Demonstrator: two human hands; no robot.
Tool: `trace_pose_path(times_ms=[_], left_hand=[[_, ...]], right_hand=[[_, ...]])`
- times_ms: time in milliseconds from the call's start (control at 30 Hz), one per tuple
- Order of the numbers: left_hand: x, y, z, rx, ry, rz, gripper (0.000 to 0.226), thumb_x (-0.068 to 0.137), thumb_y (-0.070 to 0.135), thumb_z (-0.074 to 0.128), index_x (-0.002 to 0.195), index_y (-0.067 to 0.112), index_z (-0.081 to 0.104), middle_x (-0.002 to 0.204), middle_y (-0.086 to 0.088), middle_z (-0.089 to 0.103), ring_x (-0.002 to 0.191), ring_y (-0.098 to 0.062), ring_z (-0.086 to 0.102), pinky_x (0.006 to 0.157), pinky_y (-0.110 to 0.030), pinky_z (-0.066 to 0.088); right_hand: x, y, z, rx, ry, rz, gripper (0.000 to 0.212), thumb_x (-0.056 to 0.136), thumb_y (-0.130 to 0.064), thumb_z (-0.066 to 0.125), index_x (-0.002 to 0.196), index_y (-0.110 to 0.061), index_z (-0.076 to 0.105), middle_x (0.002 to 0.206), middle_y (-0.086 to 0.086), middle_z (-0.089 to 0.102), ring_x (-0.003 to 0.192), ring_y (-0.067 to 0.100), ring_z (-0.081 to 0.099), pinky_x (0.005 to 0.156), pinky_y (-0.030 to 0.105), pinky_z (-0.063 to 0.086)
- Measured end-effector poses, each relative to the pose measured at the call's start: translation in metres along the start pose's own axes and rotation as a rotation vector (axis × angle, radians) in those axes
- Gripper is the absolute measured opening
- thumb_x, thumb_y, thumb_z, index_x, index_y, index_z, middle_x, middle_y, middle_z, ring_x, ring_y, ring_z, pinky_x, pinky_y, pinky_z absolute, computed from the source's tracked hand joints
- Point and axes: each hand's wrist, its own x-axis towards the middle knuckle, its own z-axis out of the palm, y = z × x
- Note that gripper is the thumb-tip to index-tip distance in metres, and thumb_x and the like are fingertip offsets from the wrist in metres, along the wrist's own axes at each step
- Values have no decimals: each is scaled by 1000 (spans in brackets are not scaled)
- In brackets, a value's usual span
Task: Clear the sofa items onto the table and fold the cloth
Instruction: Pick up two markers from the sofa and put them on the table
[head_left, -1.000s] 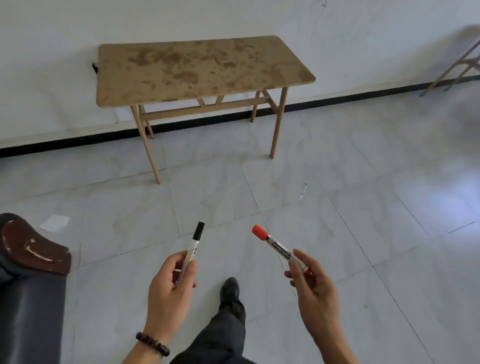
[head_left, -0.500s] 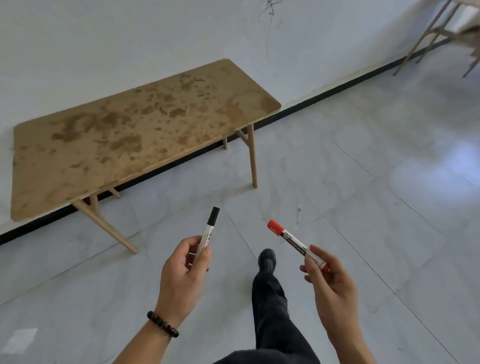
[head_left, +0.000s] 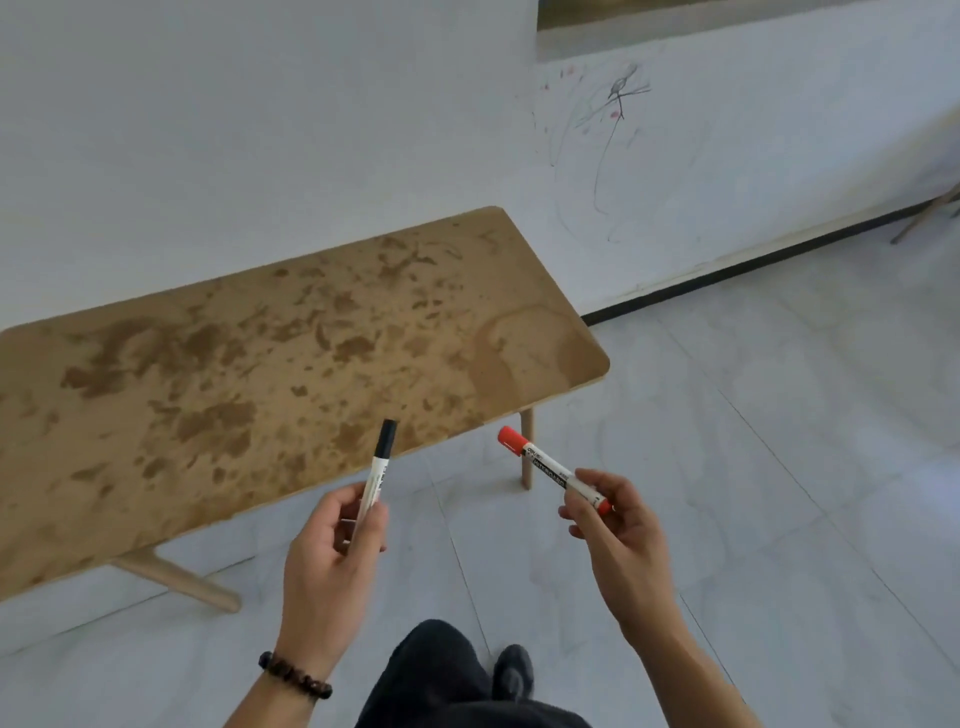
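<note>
Nearest to the camera, a dark trouser leg and a black shoe stand on the pale tiled floor. Above them, the left hand, with a bead bracelet on the wrist, holds the black marker almost upright, its cap over the front edge of the table. The right hand pinches the red marker by its back end, and the red cap points up and left, beside the table's corner. The table is wooden, with dark stains, and nothing lies on it. Behind it is a white wall with a black baseboard and some scribbles. Compared with half a second ago, the table is much closer and bigger in view, and the hands hold the markers the same way.
</note>
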Motion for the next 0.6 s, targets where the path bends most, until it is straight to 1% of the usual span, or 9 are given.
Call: trace_pose_path(times_ms=[67, 133, 200, 233, 300, 367, 467, 567, 600], left_hand=[[34, 6, 17, -14, 18, -20, 7, 90, 29, 62, 96, 32, 64, 69, 3, 65, 58, -7, 56, 64, -39, 50], [72, 6, 38, -19, 17, -43, 5, 89, 30, 62, 91, 34, 64, 72, -1, 65, 62, -17, 58, 64, -43, 52], [115, 0, 61, -32, 3, -80, 5, 89, 33, 63, 88, 37, 65, 76, -5, 65, 69, -26, 60, 63, -44, 52], [139, -3, 72, -36, -2, -96, 5, 88, 34, 63, 89, 38, 65, 77, -5, 66, 71, -27, 60, 64, -44, 52], [190, -4, 93, -54, -10, -127, 5, 87, 37, 63, 91, 41, 64, 78, -3, 68, 70, -25, 62, 67, -45, 54], [245, -2, 113, -69, -28, -165, 2, 88, 37, 64, 89, 38, 65, 79, -7, 68, 66, -26, 61, 65, -45, 54], [327, 11, 142, -154, -43, -250, 7, 88, 33, 65, 87, 40, 66, 75, -6, 64, 64, -15, 54, 61, -36, 48], [408, 25, 174, -146, -57, -289, 5, 88, 30, 66, 86, 26, 66, 67, 5, 54, 55, -4, 49, 53, -21, 43], [432, 28, 185, -128, -66, -311, 8, 88, 30, 66, 87, 23, 66, 66, 8, 51, 55, -4, 48, 54, -21, 44]], right_hand=[[46, -15, 10, -19, -56, 15, 23, 90, -13, 68, 88, -36, 67, 81, 14, 66, 78, 41, 59, 74, 54, 51], [95, -25, 21, -34, -104, 48, 23, 88, -11, 69, 84, -33, 66, 83, 22, 63, 73, 29, 58, 72, 48, 49], [147, -26, 33, -53, -130, 84, 20, 86, -10, 70, 82, -29, 67, 84, 21, 65, 75, 25, 59, 74, 46, 50], [172, -25, 39, -62, -130, 106, 16, 86, -10, 71, 83, -25, 67, 83, 19, 67, 75, 25, 61, 75, 47, 52], [223, -27, 51, -61, -115, 152, 8, 85, -9, 72, 87, -14, 68, 80, 14, 70, 75, 23, 64, 76, 44, 54], [277, -32, 62, -29, -106, 228, 7, 84, -8, 72, 88, -9, 67, 80, 10, 71, 76, 21, 66, 74, 38, 53], [357, -48, 79, 88, -134, 398, 12, 81, -12, 76, 90, -12, 67, 86, 7, 71, 80, 18, 67, 72, 32, 51], [439, -61, 95, 117, -207, 501, 18, 80, -19, 77, 95, -12, 68, 87, 5, 68, 80, 14, 64, 72, 29, 50], [461, -63, 101, 112, -232, 527, 20, 80, -21, 77, 96, -13, 68, 89, 4, 67, 80, 13, 63, 72, 29, 50]])
